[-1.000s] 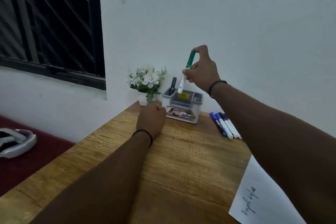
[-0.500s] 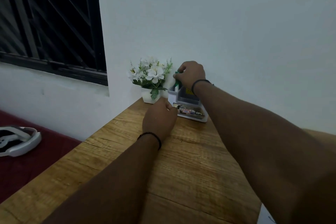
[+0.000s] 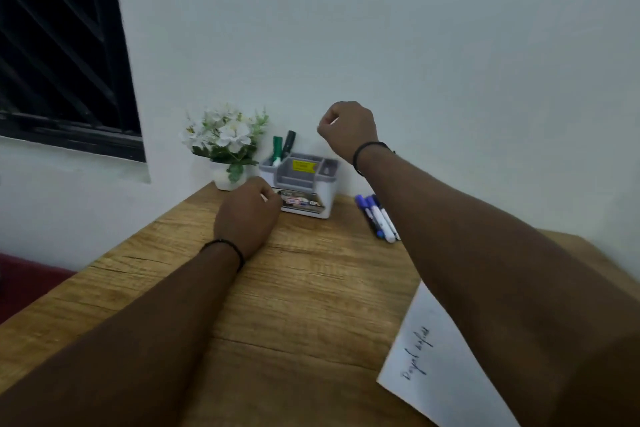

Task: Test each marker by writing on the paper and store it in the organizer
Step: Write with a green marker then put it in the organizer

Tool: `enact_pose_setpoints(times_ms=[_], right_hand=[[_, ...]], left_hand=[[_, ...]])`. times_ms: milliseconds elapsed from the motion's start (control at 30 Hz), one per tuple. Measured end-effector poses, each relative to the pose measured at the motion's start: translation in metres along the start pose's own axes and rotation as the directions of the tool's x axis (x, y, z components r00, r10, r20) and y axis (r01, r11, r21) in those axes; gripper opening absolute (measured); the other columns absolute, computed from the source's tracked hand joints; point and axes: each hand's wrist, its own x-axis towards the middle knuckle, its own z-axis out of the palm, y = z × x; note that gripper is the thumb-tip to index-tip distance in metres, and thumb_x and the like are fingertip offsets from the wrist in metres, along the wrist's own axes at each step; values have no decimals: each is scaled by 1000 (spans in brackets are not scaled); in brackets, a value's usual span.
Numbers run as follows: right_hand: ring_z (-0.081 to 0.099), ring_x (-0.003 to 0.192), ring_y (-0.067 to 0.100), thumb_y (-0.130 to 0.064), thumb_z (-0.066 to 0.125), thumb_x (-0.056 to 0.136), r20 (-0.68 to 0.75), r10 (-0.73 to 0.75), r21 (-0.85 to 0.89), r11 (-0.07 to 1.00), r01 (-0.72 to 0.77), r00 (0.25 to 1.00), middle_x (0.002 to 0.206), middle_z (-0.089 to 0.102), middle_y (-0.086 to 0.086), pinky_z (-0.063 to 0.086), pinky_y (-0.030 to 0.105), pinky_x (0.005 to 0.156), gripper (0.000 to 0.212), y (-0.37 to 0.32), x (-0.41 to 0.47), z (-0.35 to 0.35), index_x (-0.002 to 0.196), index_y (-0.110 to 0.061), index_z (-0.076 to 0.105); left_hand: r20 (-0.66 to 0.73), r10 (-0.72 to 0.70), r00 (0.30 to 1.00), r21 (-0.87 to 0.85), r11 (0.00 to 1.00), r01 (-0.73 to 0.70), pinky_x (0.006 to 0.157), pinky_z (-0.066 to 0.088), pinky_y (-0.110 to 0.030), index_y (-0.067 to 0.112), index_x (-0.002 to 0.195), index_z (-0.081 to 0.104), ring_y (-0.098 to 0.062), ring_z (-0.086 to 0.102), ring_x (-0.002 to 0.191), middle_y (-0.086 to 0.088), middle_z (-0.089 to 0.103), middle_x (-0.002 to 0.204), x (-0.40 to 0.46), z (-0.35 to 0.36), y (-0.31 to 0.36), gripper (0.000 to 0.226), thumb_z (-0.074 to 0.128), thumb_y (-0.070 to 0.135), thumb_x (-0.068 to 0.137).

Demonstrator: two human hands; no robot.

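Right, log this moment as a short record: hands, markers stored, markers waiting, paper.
left hand: fingers curled, resting on the wooden table against the front left of the grey plastic organizer
right hand: raised above the organizer, fingers curled, holding nothing
stored: green-capped marker and black-capped marker, upright in the left compartment
waiting: blue-capped markers lying right of the organizer
paper: white sheet with handwriting, near right
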Motion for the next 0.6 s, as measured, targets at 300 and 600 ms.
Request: enact_pose_setpoints(times_ms=[300,600], right_hand=[[70,85,27,-15,67,82,91,239,-126,966,-227,967,87,75,12,59,37,75,17,111,-80,-91,76,1,70],[59,70,22,-26,73,84,133,438,-230,886,-402,889,73,65,7,42,24,56,22,153,-108,-88,81,-3,72]], left_hand=[[153,221,963,116,964,-240,65,44,-32,22,69,55,-18,56,74,4,60,75,-42,32,53,21,51,33,87],[290,314,904,146,919,-366,62,48,-31,26,78,55,-13,56,71,6,61,74,-67,55,89,14,53,37,87]])
